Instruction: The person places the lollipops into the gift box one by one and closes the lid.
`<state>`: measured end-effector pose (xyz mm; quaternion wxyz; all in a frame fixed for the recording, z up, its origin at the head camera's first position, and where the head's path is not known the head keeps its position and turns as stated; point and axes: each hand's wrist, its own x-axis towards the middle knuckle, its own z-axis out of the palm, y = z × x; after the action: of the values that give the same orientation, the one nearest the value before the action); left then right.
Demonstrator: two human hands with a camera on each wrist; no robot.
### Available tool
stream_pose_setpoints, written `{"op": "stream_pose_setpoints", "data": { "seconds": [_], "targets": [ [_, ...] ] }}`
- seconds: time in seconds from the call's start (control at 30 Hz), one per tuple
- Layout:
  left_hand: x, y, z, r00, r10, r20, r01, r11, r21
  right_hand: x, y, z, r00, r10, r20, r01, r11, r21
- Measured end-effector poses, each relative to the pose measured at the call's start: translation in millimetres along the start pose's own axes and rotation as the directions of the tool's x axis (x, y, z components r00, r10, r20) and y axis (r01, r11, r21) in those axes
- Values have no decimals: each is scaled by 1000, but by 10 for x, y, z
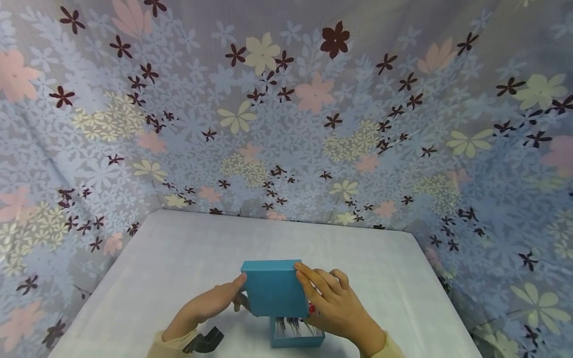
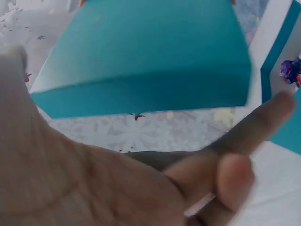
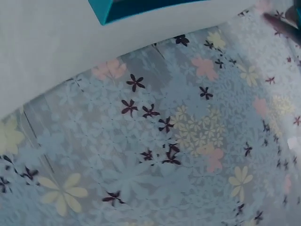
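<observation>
A teal box lid (image 1: pixel 277 293) stands tilted up above a matching teal box base (image 1: pixel 297 342). My right hand (image 1: pixel 337 301) grips the lid by its right side, fingers over the upper edge. At the lid's left side is my left hand (image 1: pixel 215 301), thumb by the corner. In the left wrist view a gap shows between that palm and the lid (image 2: pixel 150 47), and the fingers are loosely extended. Inside the base lie wrapped pieces with thin pale sticks (image 1: pixel 293 325), apparently lollipops, partly hidden by the lid. One purple wrapped piece (image 2: pixel 289 70) shows in the left wrist view.
Both hands are over a white-covered table (image 1: pixel 188 253). Floral curtains (image 1: pixel 286 124) hang close behind it and along both sides. A black band (image 1: pixel 206 341) is on the left wrist. In the right wrist view a teal box corner (image 3: pixel 107 12) shows at the top.
</observation>
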<state>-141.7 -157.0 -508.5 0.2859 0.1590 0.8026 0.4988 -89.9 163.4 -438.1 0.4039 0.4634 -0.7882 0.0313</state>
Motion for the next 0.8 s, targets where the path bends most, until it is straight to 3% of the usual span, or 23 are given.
{"op": "stream_pose_setpoints", "data": {
  "seconds": [0.03,0.1,0.17,0.2,0.3,0.4,0.47,0.5,0.53,0.6,0.73,0.8],
  "targets": [
    [-189,266,21,999,51,-13,-50,997,56,-9,-1,-10,999,45,18,-46,998,33],
    [-447,622,54,985,170,-40,-163,975,149,-22,5,-30,990,130,50,-134,986,97],
    [-519,755,84,953,294,-78,-271,937,220,-31,15,-52,973,215,89,-227,960,162],
    [-524,773,97,929,355,-102,-320,911,260,-35,20,-63,962,250,109,-267,945,189],
    [-475,740,135,839,515,-174,-439,831,342,-40,40,-90,936,323,136,-350,891,290],
    [-359,627,165,720,662,-208,-525,715,461,-39,60,-106,924,351,150,-382,852,358],
    [-309,591,171,649,731,-209,-558,645,522,-41,70,-113,923,354,152,-385,836,391],
    [-290,582,172,620,756,-210,-566,616,547,-44,74,-118,921,355,157,-389,829,402],
    [-282,580,171,602,769,-215,-567,601,564,-48,78,-123,918,360,164,-395,821,411],
    [-283,585,174,602,766,-226,-548,602,581,-71,83,-127,915,366,170,-403,804,438],
    [-301,597,195,637,734,-234,-499,625,601,-145,76,-126,889,402,220,-458,753,472],
    [-295,583,216,646,727,-232,-486,626,610,-190,69,-113,870,418,260,-492,726,481]
  ]
}}
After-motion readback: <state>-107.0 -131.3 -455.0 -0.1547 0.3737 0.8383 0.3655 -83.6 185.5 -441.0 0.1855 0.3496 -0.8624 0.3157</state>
